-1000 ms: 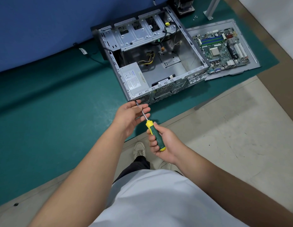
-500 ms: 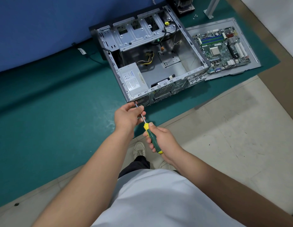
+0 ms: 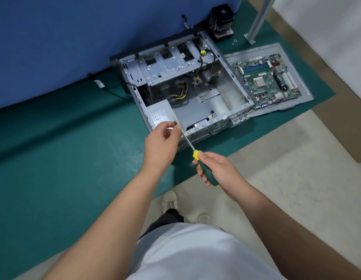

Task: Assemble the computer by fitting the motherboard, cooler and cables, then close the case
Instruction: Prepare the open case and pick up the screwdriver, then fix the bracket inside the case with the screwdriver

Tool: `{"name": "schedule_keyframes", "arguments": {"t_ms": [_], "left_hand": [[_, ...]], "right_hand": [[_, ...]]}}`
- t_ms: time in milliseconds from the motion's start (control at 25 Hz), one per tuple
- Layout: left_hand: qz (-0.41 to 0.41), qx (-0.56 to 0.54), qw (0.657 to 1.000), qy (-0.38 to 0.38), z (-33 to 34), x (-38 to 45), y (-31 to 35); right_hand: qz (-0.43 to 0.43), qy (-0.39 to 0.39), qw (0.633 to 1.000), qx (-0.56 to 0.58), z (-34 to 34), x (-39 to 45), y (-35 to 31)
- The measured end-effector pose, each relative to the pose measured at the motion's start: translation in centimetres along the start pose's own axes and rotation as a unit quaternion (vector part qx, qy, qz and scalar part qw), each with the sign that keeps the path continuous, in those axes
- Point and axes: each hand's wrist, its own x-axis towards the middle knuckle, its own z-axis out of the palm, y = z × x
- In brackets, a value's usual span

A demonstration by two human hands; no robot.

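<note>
Still open, case (image 3: 195, 110) (lidless), grey steel

Computer case (image 3: 220, 91), open side up: floor bare toward its right wall. Obstacles inside: power supply (image 3: 160, 115) in near-left corner, drive cage (image 3: 169, 65) along far wall, loose cables (image 3: 181, 93) beneath the cage. Against its right wall outside: motherboard (image 3: 270, 79) on a metal panel (image 3: 304, 96).

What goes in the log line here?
right hand grips screwdriver | left hand pinches shaft | case open | motherboard outside
</note>
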Motion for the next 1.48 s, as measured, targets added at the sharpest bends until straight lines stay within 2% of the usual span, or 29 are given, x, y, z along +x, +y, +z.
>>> {"name": "schedule_keyframes", "arguments": {"t_ms": [80,160,240,360,560,680,760,920,1080,1320,1480], "left_hand": [[0.115,0.158,0.981,0.013,-0.6,3.2,0.8],[0.195,0.31,0.93,-0.012,-1.0,6.8,1.2],[0.229,0.417,0.878,-0.045,-1.0,10.3,1.5],[0.258,0.492,0.829,-0.064,-0.8,15.5,2.4],[0.233,0.556,0.792,-0.092,0.7,24.1,4.2],[0.214,0.563,0.792,-0.099,1.5,27.4,3.7],[0.214,0.568,0.791,-0.078,1.8,28.0,3.0],[0.205,0.574,0.791,-0.053,2.2,28.1,2.4],[0.2,0.585,0.786,-0.03,2.4,28.3,2.0],[0.193,0.596,0.779,-0.031,2.6,28.0,2.5],[0.194,0.601,0.775,-0.027,2.6,27.9,2.6]], "right_hand": [[-0.033,0.048,0.995,-0.075,-0.8,1.4,-3.0],[-0.043,0.094,0.985,-0.14,-2.1,2.3,-5.6],[-0.041,0.134,0.972,-0.188,-3.8,2.9,-7.7],[-0.044,0.182,0.948,-0.256,-6.5,4.0,-10.3],[-0.053,0.225,0.922,-0.311,-11.3,8.6,-15.0],[-0.053,0.257,0.909,-0.323,-14.5,13.2,-17.4],[-0.049,0.271,0.897,-0.345,-16.9,16.7,-18.6],[0.019,0.214,0.887,-0.408,-19.8,24.1,-19.7],[0.091,0.166,0.841,-0.506,-19.7,30.0,-18.1],[0.104,0.146,0.792,-0.583,-19.8,32.6,-15.8],[0.091,0.138,0.799,-0.578,-20.0,32.7,-15.2]]}}
